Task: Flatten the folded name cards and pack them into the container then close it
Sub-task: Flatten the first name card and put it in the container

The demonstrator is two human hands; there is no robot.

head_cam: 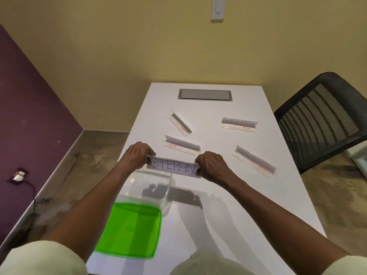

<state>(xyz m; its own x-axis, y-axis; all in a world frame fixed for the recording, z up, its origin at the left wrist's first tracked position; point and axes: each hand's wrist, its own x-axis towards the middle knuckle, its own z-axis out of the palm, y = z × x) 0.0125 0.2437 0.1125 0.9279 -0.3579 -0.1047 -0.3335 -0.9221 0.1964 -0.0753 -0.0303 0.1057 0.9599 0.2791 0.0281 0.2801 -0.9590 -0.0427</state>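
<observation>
- left hand [139,153] and right hand [210,165]: pinch the ends of name card [173,168], lettered "stephn", above clear container [148,187]
- green lid [129,231]: flat on white table [248,205], touching the container's near side
- four folded name cards [181,144]: scattered beyond
- black mesh chair [325,120]: right

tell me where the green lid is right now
In the head view, the green lid lies flat on the white table, near-left, just in front of the clear container.
</observation>
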